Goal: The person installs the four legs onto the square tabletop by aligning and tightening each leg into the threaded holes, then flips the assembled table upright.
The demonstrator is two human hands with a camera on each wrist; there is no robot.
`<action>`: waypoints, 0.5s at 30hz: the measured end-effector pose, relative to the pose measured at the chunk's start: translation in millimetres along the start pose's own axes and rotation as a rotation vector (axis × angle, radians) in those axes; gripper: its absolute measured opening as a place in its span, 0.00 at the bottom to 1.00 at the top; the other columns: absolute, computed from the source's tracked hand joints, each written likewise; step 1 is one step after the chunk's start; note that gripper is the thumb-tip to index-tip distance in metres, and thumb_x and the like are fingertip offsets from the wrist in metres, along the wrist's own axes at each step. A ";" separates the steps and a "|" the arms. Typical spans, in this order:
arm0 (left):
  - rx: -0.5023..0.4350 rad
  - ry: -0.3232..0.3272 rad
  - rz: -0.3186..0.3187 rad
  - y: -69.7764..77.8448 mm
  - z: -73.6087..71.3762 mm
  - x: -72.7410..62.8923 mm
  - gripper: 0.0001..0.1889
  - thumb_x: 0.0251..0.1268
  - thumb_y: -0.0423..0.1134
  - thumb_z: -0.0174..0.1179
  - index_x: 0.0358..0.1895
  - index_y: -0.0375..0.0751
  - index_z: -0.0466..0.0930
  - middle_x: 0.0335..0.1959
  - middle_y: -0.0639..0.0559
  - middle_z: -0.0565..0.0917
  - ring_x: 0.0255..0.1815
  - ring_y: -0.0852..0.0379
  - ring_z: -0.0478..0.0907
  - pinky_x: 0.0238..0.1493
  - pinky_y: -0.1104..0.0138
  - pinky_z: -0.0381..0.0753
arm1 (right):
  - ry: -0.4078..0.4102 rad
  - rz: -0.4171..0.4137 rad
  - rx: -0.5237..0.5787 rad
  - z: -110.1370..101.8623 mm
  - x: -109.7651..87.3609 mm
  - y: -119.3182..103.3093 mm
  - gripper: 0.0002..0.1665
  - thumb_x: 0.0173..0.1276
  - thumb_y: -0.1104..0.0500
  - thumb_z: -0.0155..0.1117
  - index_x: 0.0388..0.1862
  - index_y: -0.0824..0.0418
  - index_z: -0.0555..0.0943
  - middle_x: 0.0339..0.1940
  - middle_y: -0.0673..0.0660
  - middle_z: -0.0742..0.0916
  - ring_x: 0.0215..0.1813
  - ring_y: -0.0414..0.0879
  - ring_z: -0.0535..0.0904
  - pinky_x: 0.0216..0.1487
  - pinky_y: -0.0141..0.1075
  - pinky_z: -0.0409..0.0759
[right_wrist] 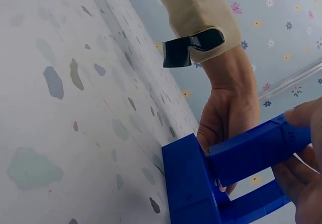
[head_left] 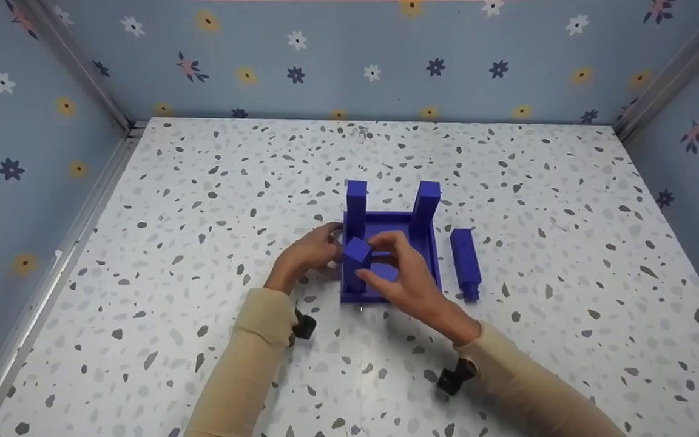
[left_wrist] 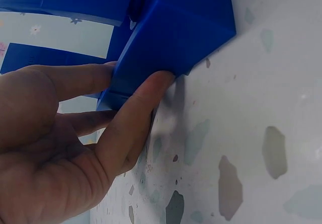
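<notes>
My left hand (head_left: 310, 252) grips the left wall of a blue square tray-like base (head_left: 374, 298), its thumb and fingers on either side of the wall (left_wrist: 166, 38) in the left wrist view. With thumb and fingers, my right hand (head_left: 410, 279) pinches a blue square post (head_left: 355, 250) above the base's near left corner. In the right wrist view the lower end of this post (right_wrist: 256, 151) is right at the base (right_wrist: 188, 181). Two similar posts, a far left one (head_left: 357, 200) and a far right one (head_left: 427, 200), stand upright in the base's far corners.
Just right of the base, another blue post (head_left: 465, 261) lies on the speckled white table (head_left: 568, 243), its narrow peg end towards me. Flowered blue panels (head_left: 337, 54) border the table at the back and both sides.
</notes>
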State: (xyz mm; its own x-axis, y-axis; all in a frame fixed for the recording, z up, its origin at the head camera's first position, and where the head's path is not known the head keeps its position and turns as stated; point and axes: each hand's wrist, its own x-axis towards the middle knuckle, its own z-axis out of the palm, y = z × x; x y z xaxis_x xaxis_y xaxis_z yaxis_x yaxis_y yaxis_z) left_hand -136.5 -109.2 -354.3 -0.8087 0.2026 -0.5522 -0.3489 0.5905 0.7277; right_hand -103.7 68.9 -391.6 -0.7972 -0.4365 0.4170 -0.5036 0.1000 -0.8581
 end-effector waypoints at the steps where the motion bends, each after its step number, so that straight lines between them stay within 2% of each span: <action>1: -0.002 -0.011 0.012 -17.7 -0.2 22.8 0.34 0.63 0.34 0.46 0.75 0.46 0.52 0.54 0.44 0.77 0.48 0.48 0.80 0.47 0.43 0.73 | 0.017 0.011 0.001 2.0 -1.4 12.0 0.23 0.58 0.71 0.67 0.50 0.73 0.67 0.48 0.65 0.78 0.51 0.50 0.81 0.51 0.39 0.81; 2: -0.008 -0.020 0.020 -33.1 -0.1 43.7 0.35 0.63 0.35 0.47 0.75 0.48 0.52 0.55 0.44 0.77 0.46 0.48 0.82 0.45 0.41 0.74 | 0.038 0.013 0.001 4.6 -2.5 23.5 0.25 0.56 0.74 0.68 0.50 0.75 0.67 0.47 0.67 0.78 0.50 0.55 0.81 0.51 0.42 0.82; 3: -0.011 -0.034 0.033 -44.5 -0.4 58.4 0.36 0.62 0.36 0.48 0.75 0.50 0.51 0.54 0.45 0.77 0.43 0.50 0.83 0.42 0.40 0.74 | 0.065 -0.005 0.009 6.9 -3.9 32.3 0.26 0.54 0.74 0.69 0.49 0.73 0.67 0.47 0.66 0.78 0.49 0.54 0.81 0.50 0.41 0.82; 4: -0.011 -0.033 0.022 -46.4 -0.5 61.6 0.36 0.62 0.36 0.49 0.75 0.51 0.52 0.54 0.45 0.78 0.43 0.50 0.82 0.42 0.40 0.73 | 0.065 -0.007 0.012 7.2 -4.7 37.7 0.26 0.55 0.73 0.69 0.50 0.72 0.68 0.47 0.65 0.78 0.49 0.54 0.81 0.50 0.41 0.82; 5: -0.014 -0.030 0.022 -52.8 0.3 70.7 0.36 0.61 0.37 0.50 0.75 0.53 0.53 0.53 0.47 0.78 0.41 0.52 0.83 0.40 0.40 0.73 | 0.061 -0.022 0.016 6.8 -5.5 41.6 0.26 0.56 0.72 0.70 0.50 0.71 0.67 0.48 0.64 0.78 0.50 0.53 0.81 0.50 0.40 0.82; 9: -0.014 -0.016 -0.001 -56.4 0.8 76.7 0.36 0.59 0.38 0.52 0.74 0.57 0.54 0.51 0.49 0.79 0.41 0.52 0.83 0.38 0.40 0.73 | 0.027 0.002 0.040 3.2 -6.3 46.6 0.25 0.61 0.65 0.68 0.53 0.69 0.68 0.51 0.61 0.77 0.53 0.50 0.79 0.55 0.40 0.79; 15: 0.007 -0.004 -0.008 -54.4 1.2 74.3 0.36 0.60 0.41 0.53 0.73 0.59 0.55 0.50 0.51 0.80 0.41 0.52 0.84 0.37 0.43 0.73 | 0.013 0.097 0.090 -2.1 -2.3 43.7 0.20 0.69 0.64 0.58 0.58 0.68 0.70 0.55 0.64 0.77 0.58 0.48 0.77 0.61 0.41 0.75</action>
State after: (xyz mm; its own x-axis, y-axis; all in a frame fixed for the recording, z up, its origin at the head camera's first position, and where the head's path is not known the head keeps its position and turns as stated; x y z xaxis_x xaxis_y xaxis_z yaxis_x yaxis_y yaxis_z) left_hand -177.0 -125.4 -435.4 -0.8038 0.2012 -0.5599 -0.3524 0.5973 0.7205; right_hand -124.6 76.1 -429.4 -0.8453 -0.4168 0.3343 -0.3927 0.0603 -0.9177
